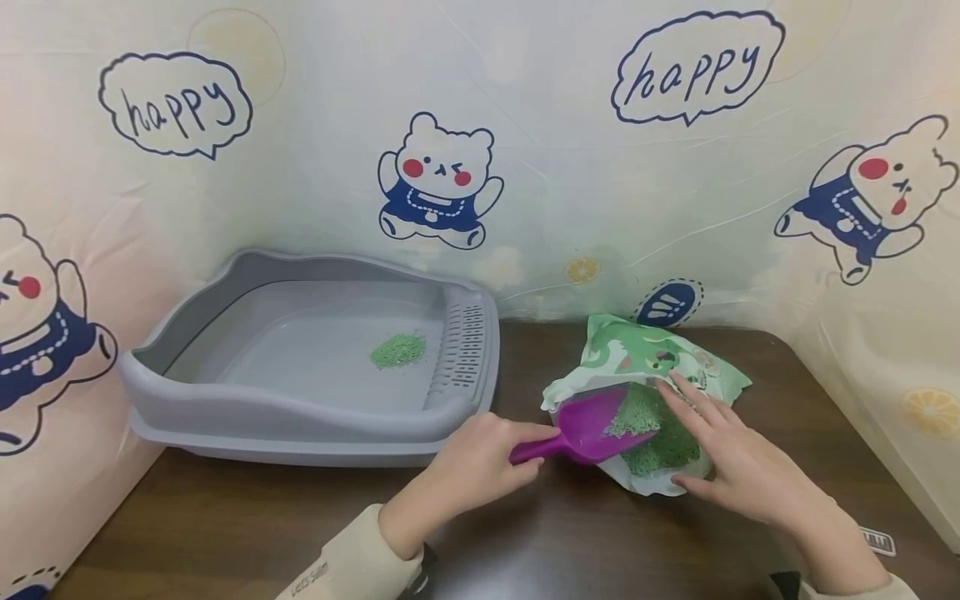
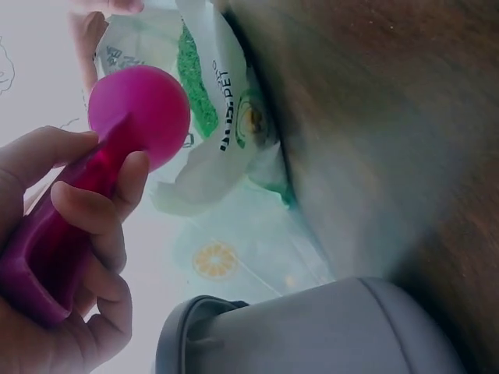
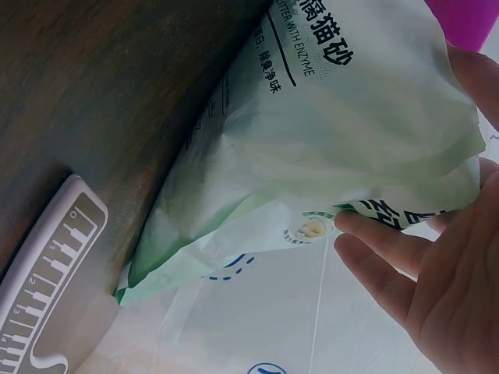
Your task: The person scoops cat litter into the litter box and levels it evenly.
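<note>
My left hand (image 1: 487, 462) grips the handle of a purple scoop (image 1: 588, 429), fingers curled round it in the left wrist view. Green cat litter (image 1: 636, 414) lies on the scoop's front part. The scoop is at the mouth of an open green and white cat litter bag (image 1: 723, 375), which holds more green litter. My right hand (image 1: 750, 458) rests along the bag's right side, fingers spread and nearly straight. In the right wrist view its fingertips (image 3: 351, 222) touch the printed bag. A grey litter box (image 1: 300, 400) stands left of the bag, with a small green litter pile (image 1: 397, 350) inside.
The litter box has a slotted strip (image 1: 459, 346) along its right side. A pale object with a piano-key print (image 3: 51, 265) lies on the dark wooden table (image 1: 555, 550) near its right edge. Printed cloth (image 1: 540, 183) surrounds the table behind and at both sides.
</note>
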The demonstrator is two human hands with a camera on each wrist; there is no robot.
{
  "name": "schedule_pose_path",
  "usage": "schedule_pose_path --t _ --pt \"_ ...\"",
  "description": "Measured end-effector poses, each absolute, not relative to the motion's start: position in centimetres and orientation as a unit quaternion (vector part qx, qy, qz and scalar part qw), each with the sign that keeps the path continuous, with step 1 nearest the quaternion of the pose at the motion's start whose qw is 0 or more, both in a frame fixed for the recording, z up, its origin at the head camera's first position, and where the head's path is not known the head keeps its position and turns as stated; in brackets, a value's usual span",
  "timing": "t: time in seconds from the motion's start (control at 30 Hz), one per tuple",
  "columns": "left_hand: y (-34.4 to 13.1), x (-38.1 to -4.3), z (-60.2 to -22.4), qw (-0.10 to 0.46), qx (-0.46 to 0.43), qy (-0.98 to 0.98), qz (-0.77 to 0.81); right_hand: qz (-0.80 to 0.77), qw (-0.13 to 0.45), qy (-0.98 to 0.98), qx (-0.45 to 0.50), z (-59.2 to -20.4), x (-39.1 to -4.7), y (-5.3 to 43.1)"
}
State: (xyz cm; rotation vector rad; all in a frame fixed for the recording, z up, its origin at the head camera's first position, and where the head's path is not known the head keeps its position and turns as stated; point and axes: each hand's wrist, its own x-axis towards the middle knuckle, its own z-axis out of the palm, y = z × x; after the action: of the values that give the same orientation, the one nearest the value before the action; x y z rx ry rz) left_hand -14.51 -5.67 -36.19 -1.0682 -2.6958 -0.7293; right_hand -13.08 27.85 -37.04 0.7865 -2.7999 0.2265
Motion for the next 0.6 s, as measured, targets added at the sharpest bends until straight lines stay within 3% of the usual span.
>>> schedule_pose_path --t 0.6 --pt "-7.0 -13.5 -35.7 0.098 -0.355 -0.894 -0.254 0.081 0.118 -0.953 0.266 -37.1 -13.2 27.8"
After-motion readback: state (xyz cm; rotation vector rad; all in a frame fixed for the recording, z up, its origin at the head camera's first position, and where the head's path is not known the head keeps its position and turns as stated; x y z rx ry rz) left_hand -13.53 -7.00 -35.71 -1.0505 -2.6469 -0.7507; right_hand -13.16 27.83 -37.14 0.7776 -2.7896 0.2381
